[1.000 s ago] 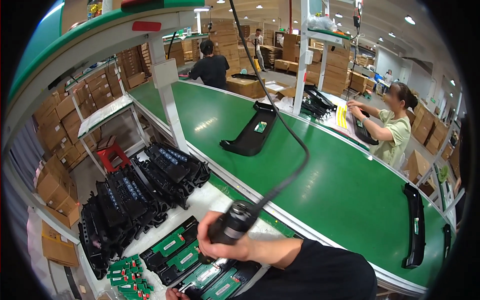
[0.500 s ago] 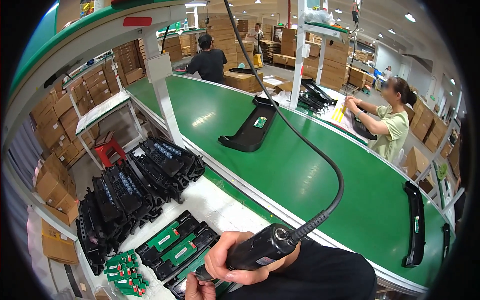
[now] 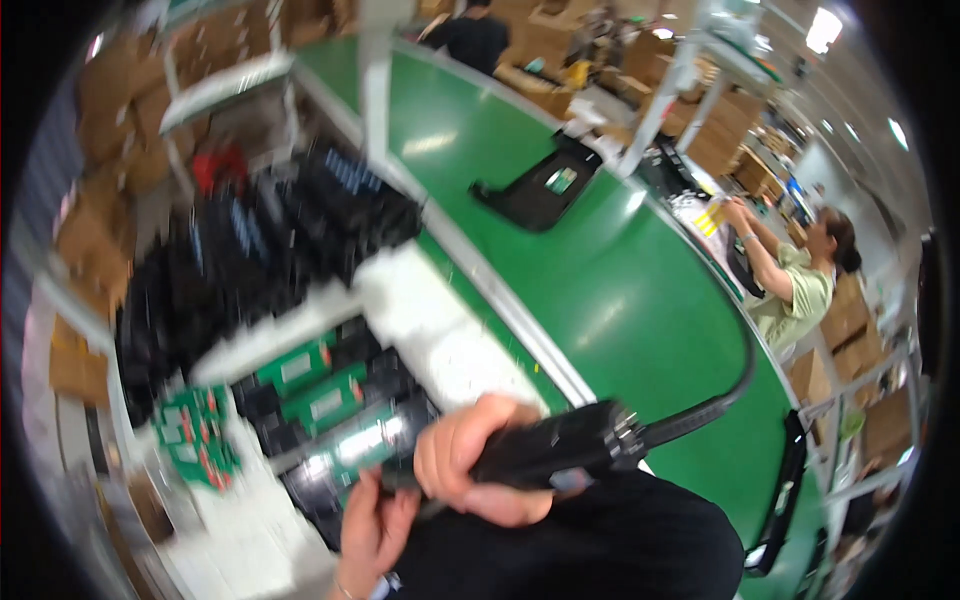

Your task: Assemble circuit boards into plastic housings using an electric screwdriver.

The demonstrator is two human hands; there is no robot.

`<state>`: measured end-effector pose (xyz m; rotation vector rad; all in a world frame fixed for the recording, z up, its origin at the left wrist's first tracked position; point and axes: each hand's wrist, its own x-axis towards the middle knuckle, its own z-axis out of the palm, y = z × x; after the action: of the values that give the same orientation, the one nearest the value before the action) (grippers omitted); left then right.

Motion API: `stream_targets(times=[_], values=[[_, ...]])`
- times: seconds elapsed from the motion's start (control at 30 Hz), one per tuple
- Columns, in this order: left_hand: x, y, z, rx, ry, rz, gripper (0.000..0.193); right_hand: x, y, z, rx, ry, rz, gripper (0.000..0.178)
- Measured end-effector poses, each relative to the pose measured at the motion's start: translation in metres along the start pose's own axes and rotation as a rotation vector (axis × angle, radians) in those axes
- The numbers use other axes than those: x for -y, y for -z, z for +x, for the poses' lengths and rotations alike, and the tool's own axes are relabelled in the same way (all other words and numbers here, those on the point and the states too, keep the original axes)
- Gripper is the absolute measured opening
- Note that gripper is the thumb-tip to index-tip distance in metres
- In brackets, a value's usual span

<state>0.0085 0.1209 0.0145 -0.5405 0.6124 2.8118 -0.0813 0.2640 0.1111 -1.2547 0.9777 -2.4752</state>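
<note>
A corded black electric screwdriver (image 3: pixel 550 448) lies almost level in my right hand (image 3: pixel 468 455), fingers wrapped round its body. My left hand (image 3: pixel 372 525) is at its front end, thumb and fingertips drawn together; blur hides what they hold, if anything. Just beyond the left fingertips is a shiny black housing (image 3: pixel 345 455) on the white bench mat. Past it lie more black housings with green circuit boards (image 3: pixel 322 402) set in them. A pile of loose green boards (image 3: pixel 195 435) sits to their left.
Stacked black housings (image 3: pixel 260 225) fill the bench's far side. A green conveyor (image 3: pixel 600 290) runs along the right, carrying a black panel (image 3: pixel 545 185) and a long black part (image 3: pixel 780 495). A co-worker (image 3: pixel 800 290) works across it. The cable (image 3: pixel 700 415) arcs over the belt.
My view has tilted and turned down toward the bench, blurring much of it. More of my left hand shows, still close to the screwdriver's front end. My right hand keeps its grip.
</note>
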Motion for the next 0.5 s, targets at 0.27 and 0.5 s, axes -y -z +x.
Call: stream_targets(times=[0.27,0.5], values=[[0.019,0.007,-0.011,0.068,0.315,0.006,0.034,-0.011,0.026,0.005,-0.126,-0.104,-0.38,0.03],[0.02,0.014,-0.021,0.044,0.196,0.156,0.017,-0.027,0.022,-0.012,-0.213,-0.206,-0.398,0.032]])
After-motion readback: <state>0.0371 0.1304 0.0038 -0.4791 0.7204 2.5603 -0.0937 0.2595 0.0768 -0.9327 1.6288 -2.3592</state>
